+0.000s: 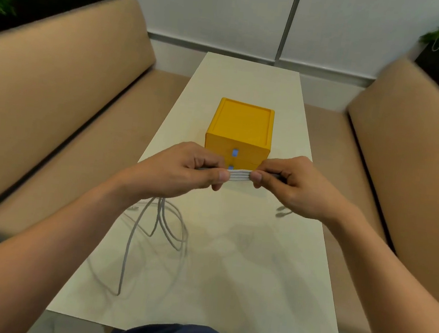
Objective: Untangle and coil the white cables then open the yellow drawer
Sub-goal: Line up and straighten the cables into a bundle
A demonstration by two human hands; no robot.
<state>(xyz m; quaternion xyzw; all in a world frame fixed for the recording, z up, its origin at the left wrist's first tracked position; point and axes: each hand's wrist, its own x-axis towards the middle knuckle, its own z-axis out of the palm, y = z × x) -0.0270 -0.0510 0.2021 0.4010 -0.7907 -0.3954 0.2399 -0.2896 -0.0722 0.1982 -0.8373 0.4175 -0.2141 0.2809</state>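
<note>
Both hands, left hand [183,169] and right hand [289,186], pinch bundled white cables [240,175]; beyond them, yellow drawer unit [239,130], drawers closed.

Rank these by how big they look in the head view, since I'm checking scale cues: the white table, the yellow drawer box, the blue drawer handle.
1. The long white table, by far the largest.
2. The yellow plastic drawer box, which stands on it.
3. The small blue upper drawer handle, the smallest.
The gaps are wide enough that nearness to the camera does not alter the order.
</note>
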